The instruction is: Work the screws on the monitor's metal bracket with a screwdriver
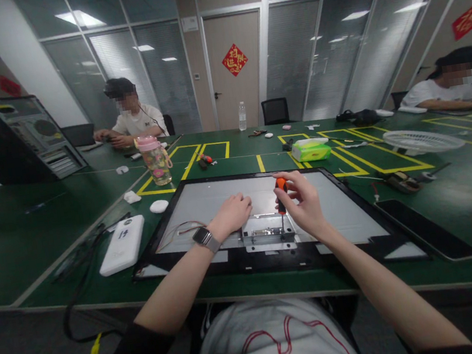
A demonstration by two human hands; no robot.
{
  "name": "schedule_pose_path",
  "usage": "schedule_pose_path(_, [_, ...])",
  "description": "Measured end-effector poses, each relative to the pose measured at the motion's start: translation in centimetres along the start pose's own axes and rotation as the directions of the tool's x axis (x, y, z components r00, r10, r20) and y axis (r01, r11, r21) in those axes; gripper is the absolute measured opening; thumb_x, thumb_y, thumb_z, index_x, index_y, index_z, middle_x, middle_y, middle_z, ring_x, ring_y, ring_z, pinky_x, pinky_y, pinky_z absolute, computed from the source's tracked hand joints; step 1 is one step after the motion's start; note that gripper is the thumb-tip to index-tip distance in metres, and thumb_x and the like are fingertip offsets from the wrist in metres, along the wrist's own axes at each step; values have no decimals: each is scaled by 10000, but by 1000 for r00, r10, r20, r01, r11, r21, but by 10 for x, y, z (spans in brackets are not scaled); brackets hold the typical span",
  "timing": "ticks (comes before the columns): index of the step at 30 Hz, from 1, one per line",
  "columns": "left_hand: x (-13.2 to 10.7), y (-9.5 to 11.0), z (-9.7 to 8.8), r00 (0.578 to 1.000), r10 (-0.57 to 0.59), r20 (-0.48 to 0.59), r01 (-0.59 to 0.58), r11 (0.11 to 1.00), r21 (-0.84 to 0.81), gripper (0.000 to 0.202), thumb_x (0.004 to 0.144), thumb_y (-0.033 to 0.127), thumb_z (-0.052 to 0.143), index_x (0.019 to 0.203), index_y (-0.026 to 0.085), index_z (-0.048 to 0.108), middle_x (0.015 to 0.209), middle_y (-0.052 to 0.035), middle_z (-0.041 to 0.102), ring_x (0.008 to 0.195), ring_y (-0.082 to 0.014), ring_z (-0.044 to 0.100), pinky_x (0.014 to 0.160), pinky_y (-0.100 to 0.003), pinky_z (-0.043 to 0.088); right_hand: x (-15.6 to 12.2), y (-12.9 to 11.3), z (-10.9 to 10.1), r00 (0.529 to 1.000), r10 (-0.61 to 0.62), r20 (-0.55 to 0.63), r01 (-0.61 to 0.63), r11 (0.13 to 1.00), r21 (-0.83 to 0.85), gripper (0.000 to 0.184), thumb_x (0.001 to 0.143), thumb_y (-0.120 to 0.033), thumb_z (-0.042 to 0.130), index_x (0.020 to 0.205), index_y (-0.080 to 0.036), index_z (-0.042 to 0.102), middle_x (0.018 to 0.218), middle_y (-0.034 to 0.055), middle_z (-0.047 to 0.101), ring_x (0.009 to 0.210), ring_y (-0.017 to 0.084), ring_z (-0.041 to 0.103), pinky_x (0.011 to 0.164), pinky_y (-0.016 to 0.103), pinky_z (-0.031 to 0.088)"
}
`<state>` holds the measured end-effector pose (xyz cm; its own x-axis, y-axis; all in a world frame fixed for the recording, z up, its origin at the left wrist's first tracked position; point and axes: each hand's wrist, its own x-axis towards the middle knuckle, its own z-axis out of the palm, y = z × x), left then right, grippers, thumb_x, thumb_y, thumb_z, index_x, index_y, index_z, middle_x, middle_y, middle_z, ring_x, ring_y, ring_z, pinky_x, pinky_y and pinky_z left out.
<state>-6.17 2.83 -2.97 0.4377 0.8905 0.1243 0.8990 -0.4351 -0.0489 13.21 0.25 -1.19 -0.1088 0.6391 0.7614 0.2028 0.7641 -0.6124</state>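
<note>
My right hand [304, 199] is closed around the orange and black handle of a screwdriver [280, 187]. The screwdriver stands upright, its shaft pointing down at the right end of a metal bracket [266, 233]. That bracket sits near the front edge of a large flat display panel [342, 208] with a black frame, lying back side up. My left hand [233, 212], with a watch on the wrist, rests on the panel just behind the bracket's left end. Its fingers lie loosely bent, and nothing shows in them. Thin wires [182, 229] run over the panel near that wrist.
A white power bank [122, 245] and a pink-lidded bottle [156, 162] stand left of the panel. To its right lies a dark flat slab [425, 228]. Behind are a green tissue pack [311, 150] and a water bottle [242, 117]. Two people sit across the table.
</note>
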Motion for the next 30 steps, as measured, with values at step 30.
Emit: schedule_pose_path(30, [2, -4, 7, 999, 34, -12, -33, 999, 35, 305, 1014, 255, 353, 1114, 132, 614, 1094, -137, 615, 1005, -247, 592, 929, -374, 452, 13, -12, -16, 821, 243, 516, -570, 395, 721, 479, 854, -502, 595, 522, -212, 408, 349, -106, 195, 325, 63, 113, 351, 190, 132])
